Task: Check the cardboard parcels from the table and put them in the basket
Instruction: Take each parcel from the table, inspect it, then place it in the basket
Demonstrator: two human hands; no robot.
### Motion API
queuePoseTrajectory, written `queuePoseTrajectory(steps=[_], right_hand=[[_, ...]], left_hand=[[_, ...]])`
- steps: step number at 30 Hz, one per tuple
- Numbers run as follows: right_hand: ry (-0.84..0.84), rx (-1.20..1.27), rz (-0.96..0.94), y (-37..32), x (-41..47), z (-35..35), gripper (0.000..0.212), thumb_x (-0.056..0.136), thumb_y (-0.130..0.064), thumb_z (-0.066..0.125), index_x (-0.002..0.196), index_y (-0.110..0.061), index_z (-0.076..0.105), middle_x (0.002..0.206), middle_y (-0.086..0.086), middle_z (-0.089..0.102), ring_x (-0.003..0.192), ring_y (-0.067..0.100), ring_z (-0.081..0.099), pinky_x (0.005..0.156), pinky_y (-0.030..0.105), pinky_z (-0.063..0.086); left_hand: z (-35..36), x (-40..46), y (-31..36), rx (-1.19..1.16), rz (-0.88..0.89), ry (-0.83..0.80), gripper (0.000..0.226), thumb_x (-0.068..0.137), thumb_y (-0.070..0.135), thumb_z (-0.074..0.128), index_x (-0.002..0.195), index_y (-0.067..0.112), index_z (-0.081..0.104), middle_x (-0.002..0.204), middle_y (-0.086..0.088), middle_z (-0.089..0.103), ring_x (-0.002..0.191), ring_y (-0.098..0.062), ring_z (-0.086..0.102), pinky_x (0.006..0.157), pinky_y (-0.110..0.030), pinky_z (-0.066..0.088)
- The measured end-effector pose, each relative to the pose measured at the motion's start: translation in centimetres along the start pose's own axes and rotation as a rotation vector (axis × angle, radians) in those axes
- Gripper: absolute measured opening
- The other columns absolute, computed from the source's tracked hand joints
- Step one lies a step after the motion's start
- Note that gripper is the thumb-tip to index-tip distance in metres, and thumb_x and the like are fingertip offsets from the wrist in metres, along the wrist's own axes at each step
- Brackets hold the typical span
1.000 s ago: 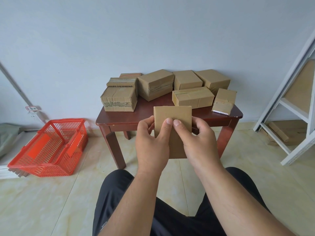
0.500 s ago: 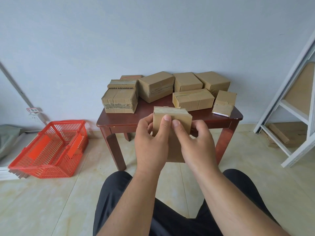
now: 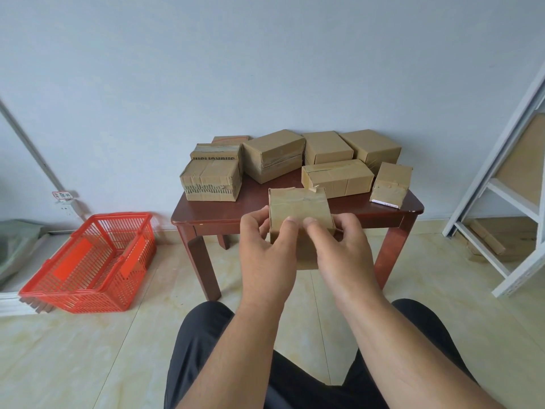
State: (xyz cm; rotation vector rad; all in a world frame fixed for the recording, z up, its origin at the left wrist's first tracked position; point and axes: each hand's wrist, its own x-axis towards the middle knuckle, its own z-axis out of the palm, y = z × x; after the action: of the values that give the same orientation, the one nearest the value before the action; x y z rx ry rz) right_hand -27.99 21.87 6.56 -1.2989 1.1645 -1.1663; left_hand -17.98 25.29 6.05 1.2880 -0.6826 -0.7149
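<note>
**Parcel held in both hands above the table edge**

A person holds a small taped parcel (image 3: 298, 211) in front of the table (image 3: 295, 216), its taped face turned up toward the camera. The left hand (image 3: 265, 255) grips the parcel's left side, thumb curled onto the near face and the other fingers wrapped behind its left edge. The right hand (image 3: 345, 255) grips the right side the same way, thumb on the near face just beside the left thumb, the other fingers curled round the right edge. The two thumbs are nearly touching; whether they meet I cannot tell.

Eight more parcels lie on the brown table: a taped one (image 3: 211, 180) at the front left with a printed one (image 3: 216, 152) behind it, a large one (image 3: 274, 154) in the middle, two (image 3: 327, 147) (image 3: 373, 150) at the back right, a long one (image 3: 337, 178) in front of them, and one (image 3: 390, 184) tilted at the right edge. A further parcel (image 3: 230, 139) peeks out at the back left.

The red basket (image 3: 88, 261) stands on the tiled floor, well to the left of the table. A white shelf (image 3: 507, 202) stands on the right
</note>
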Motion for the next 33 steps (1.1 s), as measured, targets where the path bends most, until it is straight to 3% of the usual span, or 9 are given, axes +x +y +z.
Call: queuePoseTrajectory(steps=[4, 8, 11, 13, 17, 19, 24, 30, 33], right_hand=[[0.035, -0.007, -0.016, -0.3, 0.4, -0.3, 0.026, 0.092, -0.046, 0.075, 0.108, -0.030, 0.061, 0.105, -0.011, 0.069, 0.090, 0.002, 0.068, 0.063, 0.018, 0.049], [0.015, 0.005, -0.038, 0.1, 0.1, -0.1, 0.026, 0.092, -0.041, 0.078, 0.108, -0.028, 0.062, 0.102, -0.012, 0.071, 0.083, -0.008, 0.067, 0.057, 0.008, 0.048], [-0.009, 0.029, -0.023, 0.6, -0.2, -0.1, 0.027, 0.091, -0.038, 0.079, 0.109, -0.027, 0.061, 0.102, -0.012, 0.071, 0.082, -0.013, 0.065, 0.056, 0.006, 0.048], [-0.003, 0.031, -0.022, 0.7, -0.2, -0.1, 0.029, 0.091, -0.039, 0.079, 0.109, -0.027, 0.060, 0.102, -0.011, 0.071, 0.081, -0.012, 0.066, 0.056, 0.006, 0.048], [0.041, 0.007, -0.050, 0.7, 0.3, -0.1, 0.032, 0.091, -0.045, 0.078, 0.112, -0.028, 0.061, 0.103, -0.013, 0.070, 0.084, -0.004, 0.068, 0.057, 0.006, 0.048], [0.037, -0.009, -0.077, 0.7, 0.3, -0.1, 0.034, 0.094, -0.048, 0.075, 0.121, -0.032, 0.062, 0.110, -0.016, 0.068, 0.095, 0.000, 0.068, 0.062, 0.007, 0.051], [-0.035, -0.062, -0.118, 1.3, 0.1, -0.1, 0.047, 0.097, -0.052, 0.069, 0.142, -0.040, 0.059, 0.133, -0.015, 0.060, 0.114, 0.002, 0.063, 0.071, 0.011, 0.053], [-0.006, -0.022, -0.100, 2.0, 0.0, 0.1, 0.034, 0.092, -0.044, 0.077, 0.123, -0.039, 0.063, 0.123, -0.011, 0.066, 0.110, 0.007, 0.067, 0.080, 0.023, 0.060], [0.028, 0.011, -0.078, 1.6, 0.2, 0.1, 0.028, 0.092, -0.042, 0.077, 0.115, -0.035, 0.064, 0.110, -0.011, 0.069, 0.099, 0.006, 0.068, 0.069, 0.015, 0.055]], left_hand=[[0.0, -0.1, -0.7, 0.036, 0.052, -0.045, 0.036, 0.096, 0.028, 0.073, 0.125, 0.035, 0.054, 0.130, 0.009, 0.065, 0.121, -0.005, 0.064, 0.086, -0.023, 0.059], [-0.1, 0.4, -0.5, 0.114, 0.086, -0.019, 0.062, 0.092, 0.047, 0.072, 0.149, 0.035, 0.048, 0.138, 0.016, 0.052, 0.131, -0.006, 0.055, 0.109, -0.036, 0.051], [0.0, 0.5, -0.3, 0.121, 0.089, 0.012, 0.038, 0.082, 0.055, 0.070, 0.118, 0.061, 0.058, 0.133, 0.015, 0.058, 0.127, -0.009, 0.059, 0.108, -0.041, 0.052], [-0.1, 0.4, -0.4, 0.105, 0.081, 0.001, 0.035, 0.083, 0.054, 0.072, 0.112, 0.066, 0.056, 0.133, 0.010, 0.063, 0.124, -0.009, 0.063, 0.105, -0.039, 0.055], [-0.3, 0.1, -1.0, 0.076, 0.089, -0.019, 0.039, 0.096, 0.026, 0.075, 0.129, 0.036, 0.057, 0.125, 0.013, 0.068, 0.112, 0.003, 0.066, 0.088, -0.018, 0.056], [-0.2, -0.1, -0.9, 0.067, 0.082, -0.025, 0.038, 0.095, 0.021, 0.075, 0.126, 0.034, 0.056, 0.123, 0.013, 0.068, 0.108, 0.007, 0.065, 0.081, -0.012, 0.054], [-0.3, 0.3, -0.9, 0.048, 0.054, 0.038, 0.038, 0.095, 0.033, 0.077, 0.127, 0.035, 0.057, 0.124, 0.016, 0.067, 0.123, -0.002, 0.060, 0.096, -0.027, 0.058], [-0.4, 0.2, -1.3, 0.048, 0.054, 0.100, 0.042, 0.093, 0.042, 0.077, 0.130, 0.031, 0.060, 0.124, 0.011, 0.067, 0.121, -0.007, 0.063, 0.097, -0.039, 0.060], [-0.3, 0.0, -1.4, 0.072, 0.065, 0.087, 0.043, 0.095, 0.038, 0.076, 0.133, 0.029, 0.059, 0.126, 0.011, 0.065, 0.123, -0.006, 0.061, 0.096, -0.036, 0.060]])
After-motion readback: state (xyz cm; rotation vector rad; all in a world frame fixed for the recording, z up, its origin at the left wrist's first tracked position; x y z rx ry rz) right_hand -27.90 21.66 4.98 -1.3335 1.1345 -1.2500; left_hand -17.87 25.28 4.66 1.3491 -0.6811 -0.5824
